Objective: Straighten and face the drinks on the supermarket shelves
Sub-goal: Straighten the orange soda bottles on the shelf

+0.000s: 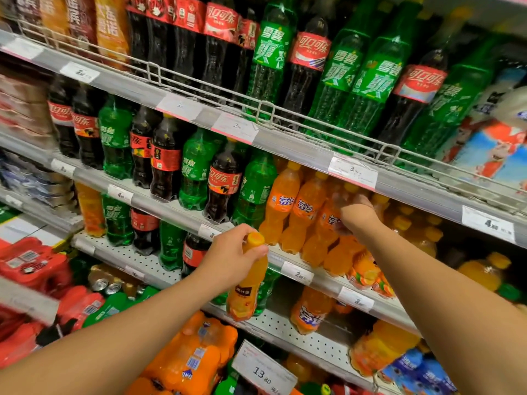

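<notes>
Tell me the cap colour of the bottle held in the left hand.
Yellow-orange, on the orange drink bottle gripped by the left hand; the head view shows it.

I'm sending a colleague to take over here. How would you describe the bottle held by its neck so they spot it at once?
Find the shelf row of orange soda bottles at mid-height. Just below and in front of its left end, the left hand grips an orange juice bottle off the shelf. Unlike the blue-labelled sodas, it has a dark label and a yellow cap.

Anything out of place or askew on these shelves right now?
Yes. On the top shelf, cola bottles stand mixed among green ones. The orange bottles by the right hand lean. The left hand holds a juice bottle off the shelf.
</notes>
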Tool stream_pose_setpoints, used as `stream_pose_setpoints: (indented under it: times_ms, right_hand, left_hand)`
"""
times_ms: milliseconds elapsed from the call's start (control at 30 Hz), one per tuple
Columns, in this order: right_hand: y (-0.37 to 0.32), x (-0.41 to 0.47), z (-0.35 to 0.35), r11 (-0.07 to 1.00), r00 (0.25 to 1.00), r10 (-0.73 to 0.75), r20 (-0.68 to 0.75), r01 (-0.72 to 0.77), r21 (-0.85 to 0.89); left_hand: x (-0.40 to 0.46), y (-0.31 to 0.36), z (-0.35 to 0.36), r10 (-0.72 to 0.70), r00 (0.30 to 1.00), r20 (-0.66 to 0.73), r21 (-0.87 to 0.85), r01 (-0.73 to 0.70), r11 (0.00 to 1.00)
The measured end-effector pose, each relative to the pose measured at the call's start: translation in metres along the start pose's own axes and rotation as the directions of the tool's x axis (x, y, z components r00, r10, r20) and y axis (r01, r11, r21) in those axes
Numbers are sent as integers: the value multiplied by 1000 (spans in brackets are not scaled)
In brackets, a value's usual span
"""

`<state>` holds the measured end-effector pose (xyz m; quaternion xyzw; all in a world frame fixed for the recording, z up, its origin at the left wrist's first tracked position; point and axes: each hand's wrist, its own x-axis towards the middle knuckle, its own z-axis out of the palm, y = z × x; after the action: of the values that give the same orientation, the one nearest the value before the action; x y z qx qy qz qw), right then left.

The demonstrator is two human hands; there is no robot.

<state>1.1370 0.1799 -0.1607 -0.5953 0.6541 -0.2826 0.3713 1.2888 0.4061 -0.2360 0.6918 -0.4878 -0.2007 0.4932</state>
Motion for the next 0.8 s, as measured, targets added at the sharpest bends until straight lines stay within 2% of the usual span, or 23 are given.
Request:
stream_pose_setpoints:
  times_ms: [33,100,200,300,433,533,633,800]
  right_hand:
    - [-1,-4,0,1000,1000,-20,-6,20,2]
    - [2,-14,-5,988,988,-155,-4,155,-20]
    - [26,-41,-17,882,894,-446,-45,431,-192]
    - [54,-74,-31,798,814,-580,-18,564,-212]
    - [106,-117,-56,780,789,-562,250,606,-159]
    - [129,-124,-76,801,791,-510,337,580,-150]
    - [145,-124,-95,816,801,-523,291,569,-99]
    - [168,-118,-139,808,825,-557,95,565,-169]
  left_hand:
    - [1,2,2,4,1000,0,-1,-4,1000]
    - [2,5,7,12,1000,1,-1,-12,1000]
    - [5,14,16,29,999,16,13,-29,999]
    - [9,32,30,52,998,47,27,-53,998]
    - [13,68,59,128,987,100,71,-136,988]
    - [11,99,88,209,966,153,63,-220,973]
    - [4,130,119,268,942,200,45,-283,958]
    - [-11,171,163,341,898,279,29,-363,932]
